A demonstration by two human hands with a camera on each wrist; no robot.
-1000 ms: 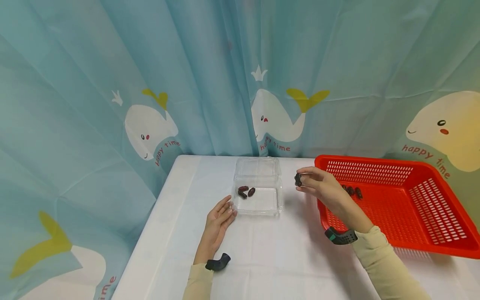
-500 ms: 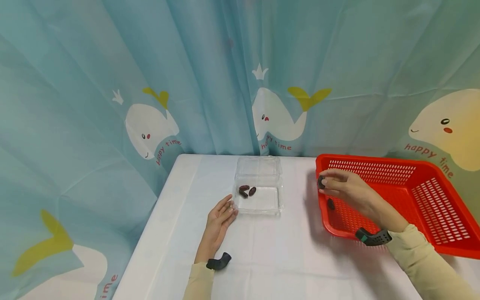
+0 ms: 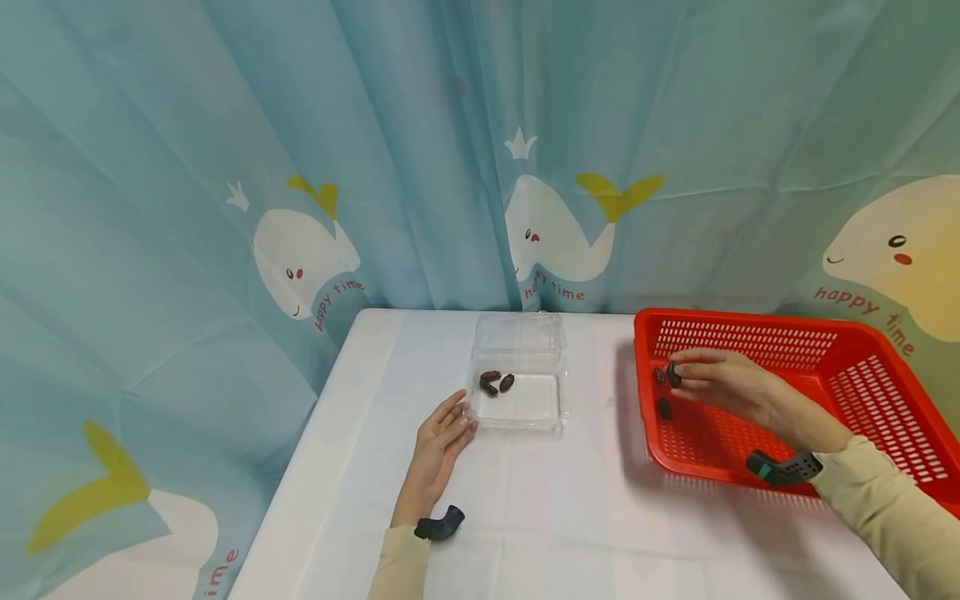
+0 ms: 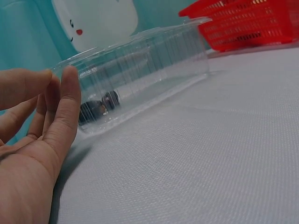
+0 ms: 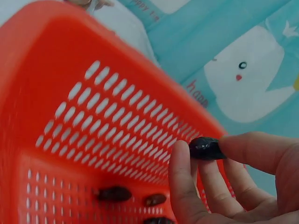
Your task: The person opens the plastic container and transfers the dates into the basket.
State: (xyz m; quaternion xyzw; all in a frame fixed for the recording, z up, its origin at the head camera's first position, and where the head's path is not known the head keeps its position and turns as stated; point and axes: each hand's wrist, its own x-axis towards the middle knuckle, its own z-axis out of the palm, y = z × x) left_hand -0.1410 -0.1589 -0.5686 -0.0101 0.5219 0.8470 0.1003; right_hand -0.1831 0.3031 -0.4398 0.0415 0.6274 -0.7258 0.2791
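Note:
My right hand (image 3: 727, 385) pinches a dark, wrinkled date (image 5: 205, 148) between thumb and fingers, over the left part of the red plastic basket (image 3: 795, 442). Below it in the basket lie several more dates, one of them a date (image 3: 663, 408) near the left wall. At the table's middle, a clear plastic clamshell box (image 3: 525, 414) stands with its lid folded back. Three dates (image 3: 507, 382) lie at the left of its base. My left hand (image 3: 437, 442) holds the box's near left corner, thumb and fingers at the rim (image 4: 88, 52).
A white cloth covers the table (image 3: 555, 508). Close behind the box and basket hangs a blue curtain (image 3: 420, 167) with whale prints. The basket's raised, slotted walls (image 5: 117, 93) surround the right hand's area.
My right hand has moved right, carrying the date from over the table, across the basket's left rim, to inside it. The left hand and the box stay in place.

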